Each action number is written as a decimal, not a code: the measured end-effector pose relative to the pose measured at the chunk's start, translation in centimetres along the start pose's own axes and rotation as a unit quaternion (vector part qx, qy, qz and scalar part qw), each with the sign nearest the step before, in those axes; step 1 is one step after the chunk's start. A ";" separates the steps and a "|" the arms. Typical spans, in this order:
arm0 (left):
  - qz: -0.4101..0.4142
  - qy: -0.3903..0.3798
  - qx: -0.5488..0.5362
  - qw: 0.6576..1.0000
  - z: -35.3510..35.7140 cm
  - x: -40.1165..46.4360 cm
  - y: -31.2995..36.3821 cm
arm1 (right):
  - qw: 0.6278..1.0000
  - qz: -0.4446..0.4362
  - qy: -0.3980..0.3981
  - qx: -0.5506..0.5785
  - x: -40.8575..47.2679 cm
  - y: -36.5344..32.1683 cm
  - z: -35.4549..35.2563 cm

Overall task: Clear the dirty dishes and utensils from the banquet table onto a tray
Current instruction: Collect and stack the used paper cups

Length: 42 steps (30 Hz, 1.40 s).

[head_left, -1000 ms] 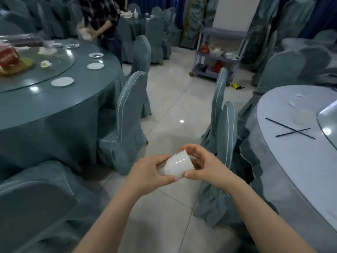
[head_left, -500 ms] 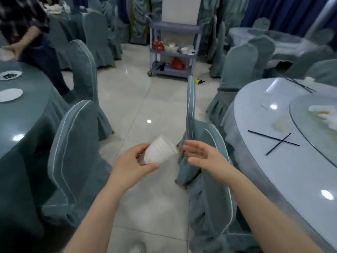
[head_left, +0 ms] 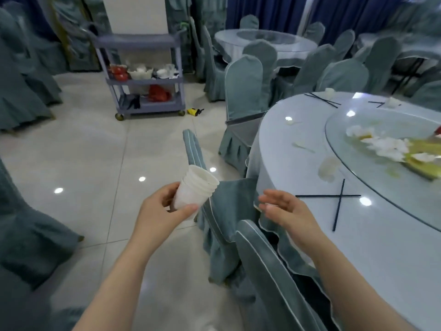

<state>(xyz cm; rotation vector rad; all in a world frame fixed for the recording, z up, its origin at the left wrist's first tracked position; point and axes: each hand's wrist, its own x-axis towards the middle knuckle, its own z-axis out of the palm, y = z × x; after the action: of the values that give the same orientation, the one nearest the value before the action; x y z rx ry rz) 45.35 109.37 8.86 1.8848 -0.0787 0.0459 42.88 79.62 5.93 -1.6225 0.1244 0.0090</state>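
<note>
The left hand [head_left: 164,215] is raised in front of the body, thumb and fingers curled round a stack of white cups [head_left: 194,191] that tilts up and to the right, mouth open toward the far side. The right hand [head_left: 285,211] is held beside it, apart from the cups, palm turned left with fingers straight and loosely spread, holding nothing; it hovers just over the near edge of the round worktop [head_left: 372,247].

Between the two hands stand covered chairs [head_left: 229,211] pushed up to the worktop. On the cloth just beyond the right hand lie crossed black chopsticks [head_left: 338,199], with a small white dish [head_left: 328,168] past them and a glass turntable [head_left: 381,177] bearing crumpled napkins and leftovers [head_left: 391,148]. Well apart, across the tiled floor, a grey service cart [head_left: 143,77] carries crockery on its shelves.
</note>
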 end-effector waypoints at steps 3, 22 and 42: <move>0.002 -0.013 -0.003 1.000 0.4 5.1 0.0 | 1.000 -0.001 0.018 0.006 4.7 0.5 -0.3; -0.044 -0.041 -0.096 0.994 -11.2 39.9 -8.4 | 0.991 0.056 0.095 0.073 35.9 -0.5 15.4; -0.008 -0.227 -0.006 0.974 -4.9 76.5 -9.2 | 0.956 0.119 0.261 0.064 63.1 2.1 14.4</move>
<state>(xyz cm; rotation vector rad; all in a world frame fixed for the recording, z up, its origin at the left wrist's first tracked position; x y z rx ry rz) 122.36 114.43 7.07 1.8527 -0.3754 -0.3962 106.40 89.13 -2.11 -1.4397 0.7130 -0.2394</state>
